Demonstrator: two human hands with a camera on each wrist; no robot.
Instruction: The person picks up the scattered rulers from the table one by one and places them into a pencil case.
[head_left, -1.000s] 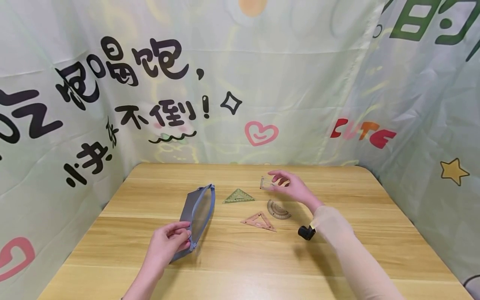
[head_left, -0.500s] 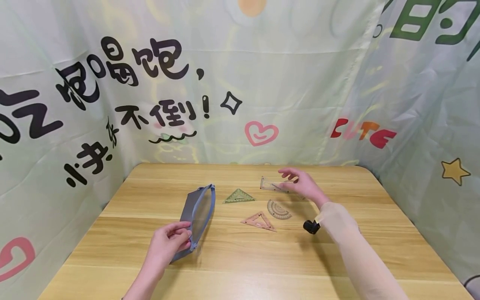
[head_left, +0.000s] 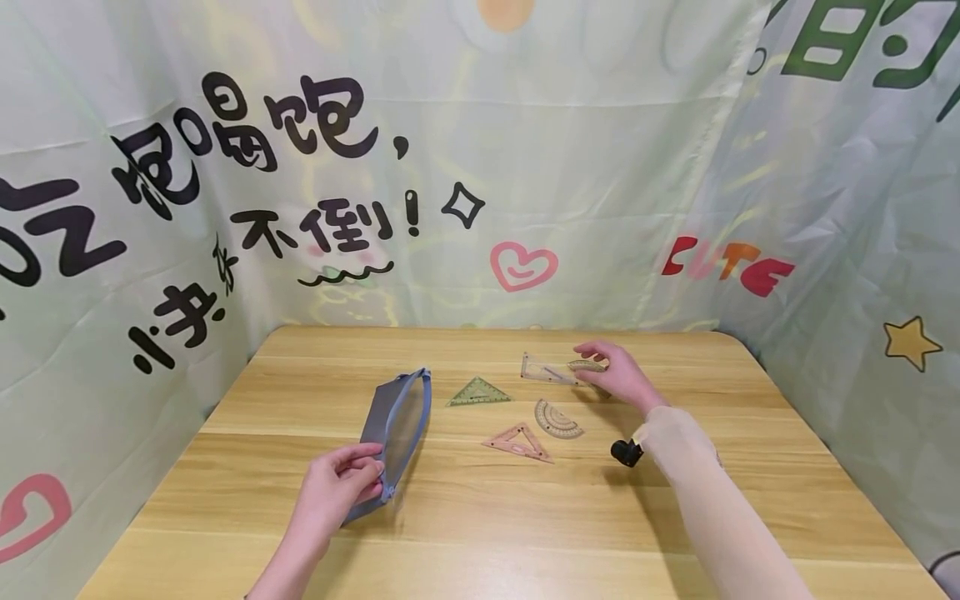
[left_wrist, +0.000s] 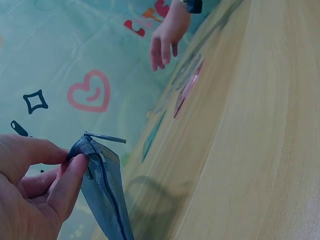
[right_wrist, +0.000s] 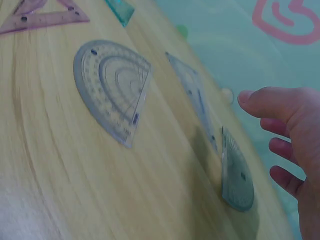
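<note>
While the L hand [head_left: 341, 487] pinches the edge of an open blue-grey zip pouch [head_left: 377, 410] at its near end, the R hand [head_left: 618, 375], thumb & fingertips apart, hangs near the rear protractor [right_wrist: 238, 175]. On the tabletop [head_left: 480, 533] btwn pouch & R hand: green set square [head_left: 478, 395], pink set square [head_left: 516, 449], front protractor [head_left: 557, 420], clear set square [right_wrist: 194, 92].

The person's right hand [head_left: 621, 377] is farther right than a second ago, its grip now over a greyish translucent plastic half-round protractor [right_wrist: 238, 175] that emerges from beneath it. The clear plastic triangular set square [right_wrist: 192, 92], mostly covered earlier, shows almost whole.
</note>
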